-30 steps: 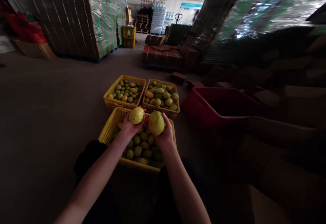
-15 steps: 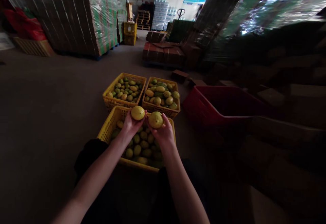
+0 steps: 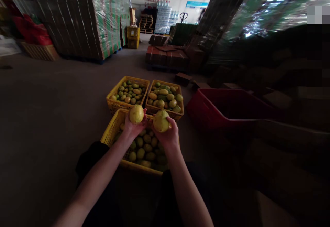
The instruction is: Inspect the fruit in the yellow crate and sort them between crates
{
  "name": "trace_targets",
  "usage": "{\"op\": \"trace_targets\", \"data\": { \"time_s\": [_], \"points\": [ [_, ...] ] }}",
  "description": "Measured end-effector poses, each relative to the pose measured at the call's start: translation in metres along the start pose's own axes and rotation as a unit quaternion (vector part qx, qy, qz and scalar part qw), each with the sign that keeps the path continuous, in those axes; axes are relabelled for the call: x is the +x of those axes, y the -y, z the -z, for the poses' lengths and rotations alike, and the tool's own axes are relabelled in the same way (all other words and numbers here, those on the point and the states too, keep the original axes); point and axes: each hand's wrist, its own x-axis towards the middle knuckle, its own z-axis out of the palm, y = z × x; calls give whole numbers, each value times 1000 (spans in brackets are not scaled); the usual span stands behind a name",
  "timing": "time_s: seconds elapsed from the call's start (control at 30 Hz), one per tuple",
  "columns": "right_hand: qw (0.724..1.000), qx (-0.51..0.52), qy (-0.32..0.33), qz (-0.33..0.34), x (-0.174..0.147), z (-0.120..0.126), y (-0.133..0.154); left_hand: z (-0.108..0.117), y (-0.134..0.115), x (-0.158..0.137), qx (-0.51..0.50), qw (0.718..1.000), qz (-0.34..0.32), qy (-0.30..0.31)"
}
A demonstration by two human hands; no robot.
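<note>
My left hand (image 3: 134,127) cradles a round yellow fruit (image 3: 136,114) on its palm and fingers. In my right hand (image 3: 168,134) lies a larger yellow-green fruit (image 3: 161,121), with the thumb over its side. Both fruits are held up side by side, a small gap apart; their exact kind I cannot tell. Below them is a yellow plastic crate (image 3: 109,130) with many green and yellow fruits (image 3: 140,153) in it, partly hidden by my hands and forearms.
Two more yellow crates of fruit stand just beyond, one left (image 3: 111,104) and one right (image 3: 180,112). A red plastic bin (image 3: 203,106) is on the right. Wrapped stacks of boxes (image 3: 108,24), flat cardboard bundles (image 3: 165,55) and a pallet jack handle (image 3: 183,15) are further back.
The two fruits have moved slightly apart and turned in my hands. The right fruit is raised a little nearer to me, and the view has tilted slightly.
</note>
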Motion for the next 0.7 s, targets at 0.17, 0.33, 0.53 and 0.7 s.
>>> {"op": "trace_targets", "data": {
  "time_s": [0.17,0.33,0.53,0.7],
  "points": [
    [998,-15,-36,43,1,-3,1,-7,-12,-9,36,998,-47,20],
    [997,10,-63,43,5,-1,2,-7,-19,-23,-2,999,-33,16],
    [999,-11,-49,-2,5,-2,-1,-4,-28,-28,-30,997,-60,-27],
    [1000,-18,13,1,8,0,-5,2,-31,-26,-24,998,-46,-43]
  ]
}}
